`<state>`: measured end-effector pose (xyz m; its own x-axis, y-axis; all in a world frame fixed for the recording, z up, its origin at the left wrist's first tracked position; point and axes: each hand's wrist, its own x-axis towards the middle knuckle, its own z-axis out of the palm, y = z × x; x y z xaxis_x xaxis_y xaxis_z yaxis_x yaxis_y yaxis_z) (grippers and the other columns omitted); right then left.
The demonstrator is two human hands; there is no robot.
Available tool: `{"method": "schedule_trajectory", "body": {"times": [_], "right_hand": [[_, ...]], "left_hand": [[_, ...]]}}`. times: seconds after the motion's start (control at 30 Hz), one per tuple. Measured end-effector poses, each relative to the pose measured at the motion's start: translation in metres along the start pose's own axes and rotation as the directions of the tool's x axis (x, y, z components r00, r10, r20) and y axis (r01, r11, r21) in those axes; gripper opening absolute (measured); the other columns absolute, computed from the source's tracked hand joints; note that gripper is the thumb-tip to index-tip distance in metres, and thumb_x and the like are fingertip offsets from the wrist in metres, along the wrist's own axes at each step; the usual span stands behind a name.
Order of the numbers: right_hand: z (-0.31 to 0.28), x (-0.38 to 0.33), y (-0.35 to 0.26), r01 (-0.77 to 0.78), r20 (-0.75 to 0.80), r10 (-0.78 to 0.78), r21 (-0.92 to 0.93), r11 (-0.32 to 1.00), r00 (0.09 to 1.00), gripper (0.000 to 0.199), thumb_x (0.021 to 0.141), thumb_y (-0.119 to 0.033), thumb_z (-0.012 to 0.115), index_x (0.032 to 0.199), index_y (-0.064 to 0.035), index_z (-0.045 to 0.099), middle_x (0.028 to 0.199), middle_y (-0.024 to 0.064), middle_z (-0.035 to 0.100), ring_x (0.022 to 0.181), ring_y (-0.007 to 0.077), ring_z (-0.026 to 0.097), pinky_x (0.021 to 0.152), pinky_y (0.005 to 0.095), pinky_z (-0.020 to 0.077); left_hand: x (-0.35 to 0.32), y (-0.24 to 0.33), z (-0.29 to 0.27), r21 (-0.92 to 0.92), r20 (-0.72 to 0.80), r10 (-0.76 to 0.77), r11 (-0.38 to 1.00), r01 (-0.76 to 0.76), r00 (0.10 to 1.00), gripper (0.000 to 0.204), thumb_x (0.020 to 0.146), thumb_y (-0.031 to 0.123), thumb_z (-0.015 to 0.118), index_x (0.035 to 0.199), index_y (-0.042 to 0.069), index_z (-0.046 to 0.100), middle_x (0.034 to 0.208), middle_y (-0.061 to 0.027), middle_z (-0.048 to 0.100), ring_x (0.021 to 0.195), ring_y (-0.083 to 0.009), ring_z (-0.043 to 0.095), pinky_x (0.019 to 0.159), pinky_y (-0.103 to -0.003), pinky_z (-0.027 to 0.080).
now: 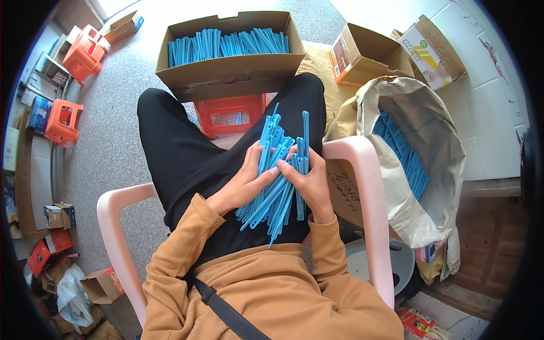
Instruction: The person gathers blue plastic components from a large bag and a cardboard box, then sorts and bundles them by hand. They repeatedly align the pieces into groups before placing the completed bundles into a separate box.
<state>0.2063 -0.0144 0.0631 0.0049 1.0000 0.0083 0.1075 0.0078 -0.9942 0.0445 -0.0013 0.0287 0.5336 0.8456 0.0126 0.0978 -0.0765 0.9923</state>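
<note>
A loose bundle of thin blue plastic sticks (267, 198), several with small holes at their ends, lies across my lap between my hands. My left hand (248, 178) wraps round the bigger share from the left, its thumb pressed over the top. On the other side my right hand (310, 181) grips a smaller upright group of the same sticks, its thumb meeting the bundle near the left thumb. One stick stands well above the others at the right hand. The fingers beneath the bundle are hidden.
Ahead, a cardboard box (226, 76) with rows of blue sticks rests above a red stool (232, 105). At right stands an open woven sack (396, 204) of blue sticks, with an open carton (368, 56) behind it. Pink chair arms (368, 187) flank me; red stools (62, 122) stand left.
</note>
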Motion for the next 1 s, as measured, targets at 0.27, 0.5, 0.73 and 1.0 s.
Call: {"method": "schedule_trajectory", "body": {"times": [0.27,0.5,0.73,1.0], "right_hand": [[0.0,-0.002,0.004,-0.028,0.001,0.028,0.101,0.994,1.0,0.021,0.073,-0.003,0.06,0.093,-0.0017,0.055,0.075,0.0004,0.054,0.069,0.006,0.053,0.065,0.0198,0.043],[0.0,-0.003,0.006,0.048,0.028,-0.052,0.113,0.992,0.998,0.036,0.075,0.0,0.056,0.109,-0.0014,0.049,0.075,0.0031,0.056,0.071,0.0088,0.056,0.068,0.0214,0.0449],[0.003,-0.004,0.003,0.062,0.001,-0.062,0.022,0.998,0.998,0.028,0.076,-0.004,0.058,0.104,-0.001,0.053,0.075,0.0031,0.056,0.071,0.008,0.055,0.066,0.0205,0.0442],[0.002,-0.003,0.011,0.023,-0.056,-0.02,0.053,0.998,0.998,0.024,0.077,-0.011,0.063,0.097,-0.0012,0.053,0.077,0.0007,0.055,0.069,0.0066,0.052,0.063,0.0187,0.042]], "left_hand": [[0.0,0.003,0.001,-0.077,-0.048,-0.055,0.996,0.051,0.997,0.045,0.086,0.02,0.046,0.123,0.0,0.028,0.124,-0.0195,0.029,0.118,-0.0303,0.03,0.099,-0.036,0.023],[0.0,0.007,0.0,0.019,-0.039,0.003,1.0,-0.002,0.999,0.055,0.086,0.018,0.045,0.133,0.004,0.022,0.134,-0.0208,0.021,0.126,-0.0334,0.022,0.103,-0.038,0.019],[-0.001,0.013,-0.002,0.119,0.011,-0.006,0.993,0.004,1.0,0.056,0.087,0.023,0.043,0.136,0.008,0.023,0.139,-0.0169,0.016,0.13,-0.0299,0.017,0.105,-0.037,0.016],[-0.002,0.015,-0.004,0.228,0.07,0.006,0.973,-0.022,0.998,0.055,0.087,0.031,0.043,0.136,0.011,0.026,0.139,-0.023,0.011,0.128,-0.0377,0.018,0.104,-0.04,0.017]]}}
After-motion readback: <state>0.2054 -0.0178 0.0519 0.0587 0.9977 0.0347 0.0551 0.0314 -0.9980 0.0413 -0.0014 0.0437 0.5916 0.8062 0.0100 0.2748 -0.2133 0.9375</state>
